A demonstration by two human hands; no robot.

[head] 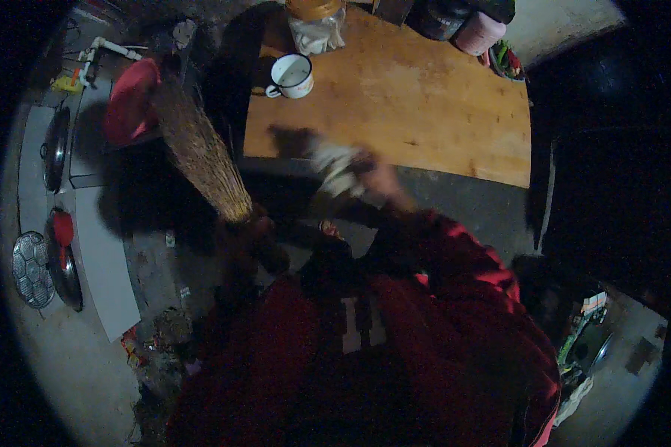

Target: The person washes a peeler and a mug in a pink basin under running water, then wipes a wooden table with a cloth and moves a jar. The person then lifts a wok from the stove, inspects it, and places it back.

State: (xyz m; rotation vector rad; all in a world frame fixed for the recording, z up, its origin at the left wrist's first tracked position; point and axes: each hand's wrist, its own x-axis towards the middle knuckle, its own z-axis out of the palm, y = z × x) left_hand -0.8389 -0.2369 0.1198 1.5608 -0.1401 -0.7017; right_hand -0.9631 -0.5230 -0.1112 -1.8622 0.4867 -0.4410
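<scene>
My left hand (pixel 255 223), in deep shadow, is closed round the narrow end of a straw broom (pixel 201 151), whose wide end slants up and left towards a red plastic basin (pixel 131 103). Blurred by motion, my right hand (pixel 383 181) holds a striped light-and-dark cloth (pixel 338 162) at the near edge of the wooden table (pixel 414 123). The dark end of the cloth lies over the tabletop. A white enamel mug (pixel 292 76) stands upright near the table's left edge, its handle to the left.
At the table's far side stand a jar with an orange lid (pixel 315 28), a pink container (pixel 481 33) and a bowl of vegetables (pixel 508 60). Along the left are a pale counter (pixel 103 257), pan lids (pixel 57 150), a red ladle (pixel 62 228) and white pipes (pixel 112 47).
</scene>
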